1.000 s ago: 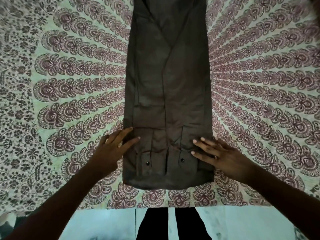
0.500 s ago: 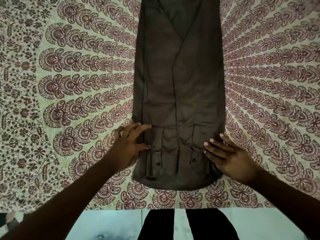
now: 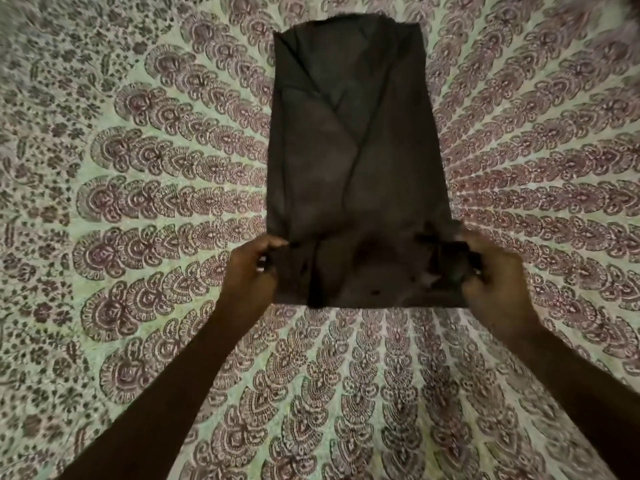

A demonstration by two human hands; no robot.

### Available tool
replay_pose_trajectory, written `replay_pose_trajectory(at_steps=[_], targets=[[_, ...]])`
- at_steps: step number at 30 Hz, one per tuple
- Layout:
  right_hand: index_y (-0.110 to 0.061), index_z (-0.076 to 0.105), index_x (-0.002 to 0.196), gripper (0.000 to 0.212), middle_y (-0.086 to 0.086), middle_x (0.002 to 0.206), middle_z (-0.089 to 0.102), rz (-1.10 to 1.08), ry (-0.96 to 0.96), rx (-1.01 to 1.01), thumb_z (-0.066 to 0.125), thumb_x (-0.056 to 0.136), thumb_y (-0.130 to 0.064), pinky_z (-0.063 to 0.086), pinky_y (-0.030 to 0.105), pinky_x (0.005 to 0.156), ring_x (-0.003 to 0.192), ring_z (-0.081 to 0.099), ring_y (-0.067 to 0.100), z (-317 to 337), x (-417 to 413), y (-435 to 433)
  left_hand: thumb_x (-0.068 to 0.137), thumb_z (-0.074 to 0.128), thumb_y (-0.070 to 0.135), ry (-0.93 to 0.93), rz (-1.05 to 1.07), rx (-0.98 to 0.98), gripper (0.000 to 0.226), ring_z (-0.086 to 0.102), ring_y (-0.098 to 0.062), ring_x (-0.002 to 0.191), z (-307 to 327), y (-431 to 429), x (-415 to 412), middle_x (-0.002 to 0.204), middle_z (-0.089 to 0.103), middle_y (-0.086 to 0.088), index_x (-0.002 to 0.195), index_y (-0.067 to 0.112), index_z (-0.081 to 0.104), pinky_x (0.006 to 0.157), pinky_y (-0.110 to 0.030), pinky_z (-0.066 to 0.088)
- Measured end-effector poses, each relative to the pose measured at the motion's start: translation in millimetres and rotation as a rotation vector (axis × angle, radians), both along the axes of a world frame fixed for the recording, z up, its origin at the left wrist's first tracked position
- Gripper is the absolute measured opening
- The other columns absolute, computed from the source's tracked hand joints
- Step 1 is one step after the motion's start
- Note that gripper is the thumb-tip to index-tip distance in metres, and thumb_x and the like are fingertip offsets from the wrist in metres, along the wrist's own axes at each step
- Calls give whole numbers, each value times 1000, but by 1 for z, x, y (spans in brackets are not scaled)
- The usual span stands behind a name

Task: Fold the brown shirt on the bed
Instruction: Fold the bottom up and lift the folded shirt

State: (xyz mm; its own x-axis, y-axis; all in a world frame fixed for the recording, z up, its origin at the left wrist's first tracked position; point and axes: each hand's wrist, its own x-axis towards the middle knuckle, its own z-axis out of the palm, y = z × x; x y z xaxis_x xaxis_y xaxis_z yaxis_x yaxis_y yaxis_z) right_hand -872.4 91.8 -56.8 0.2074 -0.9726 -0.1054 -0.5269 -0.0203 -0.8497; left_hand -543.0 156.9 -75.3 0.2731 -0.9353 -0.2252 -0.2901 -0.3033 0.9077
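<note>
bed (image 3: 138, 202), hands (image 3: 249, 271) (image 3: 495, 275) now gripping shirt (image 3: 346, 150)

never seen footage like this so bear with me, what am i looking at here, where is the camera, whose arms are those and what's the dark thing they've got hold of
There is no machine here. These are a person's two bare arms, filmed by one wide-angle camera worn on their head, looking forward and down. That is why the arms come in from the bottom and the edges look bent.

The surface is a patterned bedsheet. On it lies a brown shirt, already folded into a long narrow strip running away from the person.

The left hand grips the strip's near left corner, and the right hand grips the near right corner. That near end looks raised off the sheet, though the picture is blurred there.
</note>
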Motion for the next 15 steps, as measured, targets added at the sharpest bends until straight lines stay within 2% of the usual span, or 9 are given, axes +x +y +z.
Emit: replay_pose_trajectory(at_steps=[2,3,5,7,10,13,15], targets=[[-13,71,116,35,5,104,73,-58,18,163,53,94,8,55,30,90,96,68,14,-16,10,-38,89,61,-12,13,103,170,32,67,-19,90,-5,-28,1,92,74,0,96,17,74,76,-32,51],[-13,72,111,29,7,102,73,-83,42,251,56,97,6,53,32,91,96,67,21,-25,14,-52,94,64,-3,18,140,262,19,68,-24,94,-11,-38,3,96,74,-5,104,10,74,78,-31,52],[-13,73,100,11,4,91,71,-147,57,388,64,100,-7,49,30,81,88,64,22,-40,18,-75,96,69,12,32,180,410,18,71,-30,102,-23,-51,8,104,75,-12,113,5,73,89,-37,57],[-11,75,101,10,0,83,70,-218,6,450,69,99,-19,50,29,77,76,63,17,-47,19,-87,89,76,24,2,209,472,24,71,-33,103,-31,-58,10,107,76,-14,109,11,74,96,-50,57],[-13,78,95,26,5,90,78,-276,-65,465,81,87,-38,57,36,85,82,73,22,-48,20,-92,88,75,35,-86,309,457,29,66,-32,109,-31,-63,7,117,69,-8,112,22,65,99,-51,54],[-14,74,92,14,8,93,77,-254,23,351,84,86,-21,57,38,85,83,71,23,-53,21,-92,99,66,35,-153,296,417,28,67,-32,104,-32,-58,6,111,72,-12,110,10,69,98,-51,54],[-17,69,85,11,6,83,72,-258,32,270,78,91,-17,52,34,78,75,65,19,-50,22,-97,100,64,34,-180,302,405,31,69,-34,97,-36,-53,7,102,74,-16,102,4,71,92,-51,56]])
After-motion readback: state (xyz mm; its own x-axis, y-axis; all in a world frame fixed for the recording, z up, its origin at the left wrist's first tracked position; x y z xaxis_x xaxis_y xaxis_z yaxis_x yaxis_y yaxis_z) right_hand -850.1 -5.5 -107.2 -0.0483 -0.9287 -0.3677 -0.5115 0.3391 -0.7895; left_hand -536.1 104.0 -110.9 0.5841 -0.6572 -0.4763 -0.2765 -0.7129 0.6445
